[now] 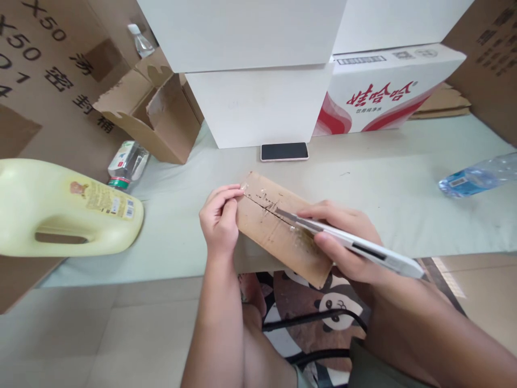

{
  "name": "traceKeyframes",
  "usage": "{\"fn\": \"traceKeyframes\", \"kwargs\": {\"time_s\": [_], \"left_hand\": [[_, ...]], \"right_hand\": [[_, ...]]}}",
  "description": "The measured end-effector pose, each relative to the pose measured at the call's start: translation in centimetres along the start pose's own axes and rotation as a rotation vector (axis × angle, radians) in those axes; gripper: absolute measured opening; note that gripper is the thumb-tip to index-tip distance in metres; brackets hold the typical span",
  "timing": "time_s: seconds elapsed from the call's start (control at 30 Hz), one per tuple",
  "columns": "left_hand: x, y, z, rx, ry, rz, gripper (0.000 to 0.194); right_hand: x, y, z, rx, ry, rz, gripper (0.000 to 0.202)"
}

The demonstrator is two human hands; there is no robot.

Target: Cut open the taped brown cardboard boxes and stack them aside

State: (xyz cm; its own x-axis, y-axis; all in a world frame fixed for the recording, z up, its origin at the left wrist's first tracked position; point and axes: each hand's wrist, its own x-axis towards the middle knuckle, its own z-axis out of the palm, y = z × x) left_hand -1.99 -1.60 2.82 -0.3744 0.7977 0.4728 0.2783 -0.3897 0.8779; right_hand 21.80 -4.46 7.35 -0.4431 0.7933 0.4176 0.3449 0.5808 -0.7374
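Left hand [220,218]: closed on the upper left end of a brown cardboard box [258,221], thumb and fingertips pinching its edge close to the seam. Right hand [353,264]: wrapped about a white-handled cutter knife [347,236], thumb on the near side, fingers on the far side; its grip is narrow, just the handle's thickness. Undersides of both hands hidden.

Knife slants down and leftward, blade lying along the box's dark centre seam, tip among ragged scraps and torn surface. Cannot tell how deep the tip sits.

Box is held aslant at the near edge of the cloth-covered table [404,210], its lower right corner jutting past that edge, above the person's lap. How tall it is cannot be told.

Around: phone [284,152] flat beyond the box, just before a white carton [258,108]. Pale yellow jug [100,226] well to the left; clear bottle [472,178] on its side, far right.
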Motion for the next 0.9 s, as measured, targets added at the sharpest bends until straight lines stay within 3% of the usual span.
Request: {"fn": "traceKeyframes", "kwargs": {"time_s": [0.07, 0.13, 0.2, 0.27, 0.3, 0.37, 0.5, 0.6, 0.73, 0.83, 0.9], "left_hand": [[0.0, 0.1, 0.0, -0.001, 0.000, -0.007, 0.030], [0.0, 0.2, 0.1, -0.002, 0.002, -0.011, 0.030], [0.0, 0.2, 0.1, -0.008, 0.004, -0.015, 0.030], [0.0, 0.2, 0.1, -0.014, 0.007, -0.019, 0.030], [0.0, 0.2, 0.1, -0.014, 0.009, -0.021, 0.030], [0.0, 0.1, 0.1, -0.014, 0.010, -0.021, 0.029], [0.2, 0.0, 0.1, -0.026, 0.017, -0.020, 0.030], [0.2, 0.0, 0.1, -0.037, 0.018, -0.036, 0.029], [0.3, -0.1, 0.1, -0.048, 0.066, -0.070, 0.025], [0.7, -0.3, 0.1, -0.049, 0.232, -0.097, 0.021], [1.1, -0.4, 0.0, -0.052, 0.382, -0.130, 0.019]], "right_hand": [[-0.2, 0.3, -0.5, 0.200, 0.132, 0.020, 0.029], [-0.2, 0.7, -1.2, 0.347, 0.348, 0.023, 0.027], [-0.1, 1.4, -1.8, 0.304, 0.594, 0.048, 0.017], [0.0, 2.9, -2.1, 0.064, 0.717, 0.108, 0.007], [0.0, 4.0, -2.0, -0.073, 0.703, 0.133, 0.004], [-0.1, 6.8, -1.6, -0.313, 0.540, 0.167, 0.003], [-1.0, 12.3, -0.6, -0.534, 0.122, 0.377, 0.015], [-1.6, 14.3, -0.9, -0.622, -0.013, 0.459, 0.030], [-1.7, 14.4, -1.8, -0.731, -0.008, 0.518, 0.059], [-1.4, 13.7, -2.2, -0.763, 0.179, 0.569, 0.051], [-1.2, 13.1, -2.1, -0.685, 0.204, 0.499, 0.037]]}}
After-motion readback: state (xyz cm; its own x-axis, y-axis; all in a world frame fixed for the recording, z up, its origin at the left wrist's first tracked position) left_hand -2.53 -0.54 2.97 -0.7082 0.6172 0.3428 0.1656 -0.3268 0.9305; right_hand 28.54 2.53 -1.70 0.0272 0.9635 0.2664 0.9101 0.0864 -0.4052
